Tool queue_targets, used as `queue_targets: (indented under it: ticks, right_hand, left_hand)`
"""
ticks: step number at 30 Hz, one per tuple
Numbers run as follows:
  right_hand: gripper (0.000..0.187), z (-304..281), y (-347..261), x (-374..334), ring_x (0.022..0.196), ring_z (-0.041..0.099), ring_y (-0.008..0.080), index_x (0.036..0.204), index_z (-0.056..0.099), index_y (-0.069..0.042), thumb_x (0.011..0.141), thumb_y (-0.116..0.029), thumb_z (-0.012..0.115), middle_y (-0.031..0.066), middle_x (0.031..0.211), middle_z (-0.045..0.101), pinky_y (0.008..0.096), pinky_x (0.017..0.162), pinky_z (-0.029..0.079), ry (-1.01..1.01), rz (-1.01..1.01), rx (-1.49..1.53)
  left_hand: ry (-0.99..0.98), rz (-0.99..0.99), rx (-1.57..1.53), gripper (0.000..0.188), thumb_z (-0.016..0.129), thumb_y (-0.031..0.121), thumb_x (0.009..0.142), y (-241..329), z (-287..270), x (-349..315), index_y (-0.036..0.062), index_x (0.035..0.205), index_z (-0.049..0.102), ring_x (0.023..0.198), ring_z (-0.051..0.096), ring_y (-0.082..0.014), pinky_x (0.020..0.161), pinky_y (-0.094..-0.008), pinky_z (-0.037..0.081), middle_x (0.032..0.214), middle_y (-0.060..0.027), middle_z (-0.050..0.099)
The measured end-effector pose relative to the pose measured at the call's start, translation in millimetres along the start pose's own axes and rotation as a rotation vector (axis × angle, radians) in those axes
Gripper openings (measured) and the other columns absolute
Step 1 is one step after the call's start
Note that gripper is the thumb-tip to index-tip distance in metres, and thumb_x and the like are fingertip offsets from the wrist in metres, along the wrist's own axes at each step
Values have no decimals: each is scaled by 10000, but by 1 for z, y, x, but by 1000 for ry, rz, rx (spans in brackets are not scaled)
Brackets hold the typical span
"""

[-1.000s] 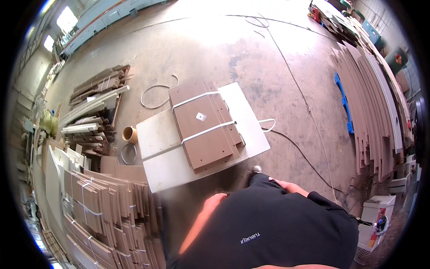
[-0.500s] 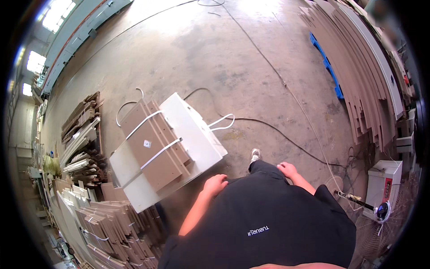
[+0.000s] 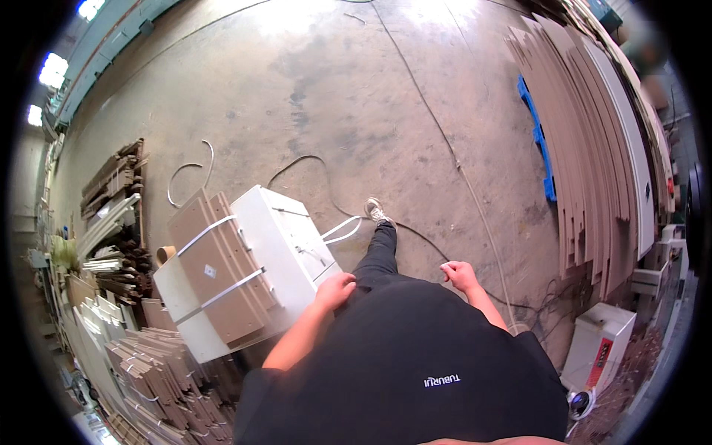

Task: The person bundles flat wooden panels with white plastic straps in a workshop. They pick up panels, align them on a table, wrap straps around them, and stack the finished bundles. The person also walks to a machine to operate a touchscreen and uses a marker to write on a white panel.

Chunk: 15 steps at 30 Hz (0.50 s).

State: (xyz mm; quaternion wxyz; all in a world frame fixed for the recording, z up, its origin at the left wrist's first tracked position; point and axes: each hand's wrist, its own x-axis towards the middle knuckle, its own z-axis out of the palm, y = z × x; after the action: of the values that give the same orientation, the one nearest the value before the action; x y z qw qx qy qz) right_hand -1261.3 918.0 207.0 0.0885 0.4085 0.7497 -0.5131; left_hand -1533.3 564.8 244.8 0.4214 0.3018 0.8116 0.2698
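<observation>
My left hand (image 3: 337, 289) hangs beside my left hip with its fingers curled and nothing visible in them. Nearest to it is a white box-shaped cabinet (image 3: 278, 237), just to its left; whether they touch I cannot tell. On that cabinet lies a strapped stack of brown boards (image 3: 215, 271), bound with pale straps. My right hand (image 3: 461, 276) is held out to the right of my body, its fingers curled in a loose fist with nothing seen inside. One shoe (image 3: 377, 211) is stretched forward on the floor.
A dark cable (image 3: 423, 231) crosses the floor by my foot, and a white strap loop (image 3: 343, 229) sticks out from the cabinet. Brown panels (image 3: 586, 163) are stacked on a blue pallet (image 3: 540, 133) at right. Strapped boards (image 3: 159, 378) stand at lower left. A white machine (image 3: 597, 345) stands at lower right.
I have stepped forward, and one foot now reaches farther ahead. The cabinet and board stack have shifted left and down in view. Both hands have swung, still holding nothing visible.
</observation>
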Motion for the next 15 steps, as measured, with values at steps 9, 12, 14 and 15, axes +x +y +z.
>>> queue_targets:
  ticks: [9, 12, 14, 15]
  right_hand:
    - [450, -136, -26, 140, 549, 592, 138, 1030, 766, -42, 994, -471, 634, 64, 720, 696, 318, 516, 481, -100, 395, 18]
    - [386, -158, -53, 206, 590, 608, 137, 1056, 736, -29, 997, -400, 648, 70, 814, 716, 326, 518, 493, 57, 421, 70]
    - [346, -159, -73, 262, 630, 623, 141, 1061, 724, -26, 992, -358, 655, 71, 872, 724, 330, 545, 509, 158, 477, 350]
    - [326, -156, -83, 297, 650, 630, 143, 1064, 718, -25, 990, -337, 658, 71, 901, 728, 333, 558, 518, 218, 505, 502]
  left_hand:
    - [-56, 14, 159, 372, 595, 346, 936, 37, -146, 253, 140, 1223, 711, 1184, 644, -312, 1003, -442, 522, 1238, -116, 702]
    - [40, 85, 153, 380, 593, 349, 939, 71, -211, 319, 147, 1241, 704, 1192, 640, -310, 1006, -440, 521, 1254, -111, 698]
    - [95, 163, 92, 365, 615, 333, 940, 89, -251, 360, 142, 1237, 705, 1170, 653, -304, 988, -428, 527, 1234, -111, 706]
    - [90, 180, 7, 359, 629, 324, 939, 106, -272, 378, 137, 1236, 704, 1144, 666, -301, 967, -422, 536, 1211, -111, 714]
